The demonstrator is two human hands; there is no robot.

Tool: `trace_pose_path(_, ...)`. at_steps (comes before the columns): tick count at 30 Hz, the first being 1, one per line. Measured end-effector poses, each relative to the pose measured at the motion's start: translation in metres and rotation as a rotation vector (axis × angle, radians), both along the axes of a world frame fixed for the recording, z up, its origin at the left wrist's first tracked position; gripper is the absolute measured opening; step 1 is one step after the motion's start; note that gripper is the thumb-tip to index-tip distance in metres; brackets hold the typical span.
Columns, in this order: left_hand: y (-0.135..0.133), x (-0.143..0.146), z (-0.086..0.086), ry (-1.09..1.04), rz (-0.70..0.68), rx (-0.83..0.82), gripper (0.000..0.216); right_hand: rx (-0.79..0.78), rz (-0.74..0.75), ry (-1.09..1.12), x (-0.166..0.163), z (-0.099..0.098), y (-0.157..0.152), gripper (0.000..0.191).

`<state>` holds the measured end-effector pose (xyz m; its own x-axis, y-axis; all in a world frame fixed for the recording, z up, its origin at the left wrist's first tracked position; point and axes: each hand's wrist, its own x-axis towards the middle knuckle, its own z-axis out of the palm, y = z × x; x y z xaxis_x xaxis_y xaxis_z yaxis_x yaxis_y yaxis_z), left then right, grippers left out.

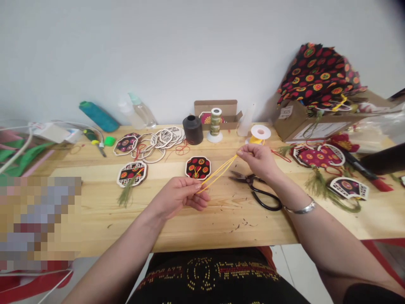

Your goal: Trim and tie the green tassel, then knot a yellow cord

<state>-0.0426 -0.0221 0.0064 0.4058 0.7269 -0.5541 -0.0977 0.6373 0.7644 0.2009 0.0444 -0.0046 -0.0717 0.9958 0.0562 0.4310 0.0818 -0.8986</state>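
Several strands of yellow cord (220, 170) stretch between my two hands above the table. My left hand (182, 193) pinches one end between thumb and forefinger, its other fingers loosely curled. Higher and to the right, my right hand (255, 157) pinches the other end. Just behind my left hand lies an eight-sided black ornament (198, 166) with red and orange flowers and a pale rim. Black-handled scissors (266, 200) lie below my right hand, blades pointing left. A white spool of yellow cord (260, 132) stands just behind that hand.
At the back stand a black thread cone (193, 130), a green-patterned spool (215, 123) and a small cardboard box (232, 110). Pale lattice frames (167, 137) and a tasselled ornament (132, 173) lie left. A large box (311, 126) with patterned fabric (319, 76) and more ornaments (348, 188) are right.
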Motion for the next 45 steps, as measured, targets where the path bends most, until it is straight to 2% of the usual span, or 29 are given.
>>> trace_pose_path(6, 0.002, -0.002, -0.003, -0.132, -0.021, -0.035, 0.017, -0.023, -0.036, 0.026, 0.001, 0.003, -0.001, 0.017)
trace_pose_path(12, 0.001, -0.003, -0.003, -0.165, -0.035, -0.046, 0.017, 0.004, -0.024, 0.072, 0.002, 0.002, 0.000, 0.017)
trace_pose_path(26, 0.001, -0.003, -0.003, -0.114, -0.086, -0.031, 0.029, 0.007, -0.016, 0.078, 0.005, 0.005, 0.003, 0.017)
trace_pose_path(39, 0.001, -0.003, 0.000, -0.017, -0.122, -0.033, 0.024, -0.065, 0.001, 0.126, 0.003, 0.010, 0.001, 0.019)
trace_pose_path(42, -0.001, -0.003, -0.002, 0.015, -0.179, -0.006, 0.024, -0.082, 0.039, 0.156, 0.003, 0.015, -0.002, 0.018)
trace_pose_path(45, -0.005, -0.004, -0.002, 0.038, -0.291, 0.055, 0.022, -0.087, 0.113, 0.183, 0.003, 0.020, -0.006, 0.018)
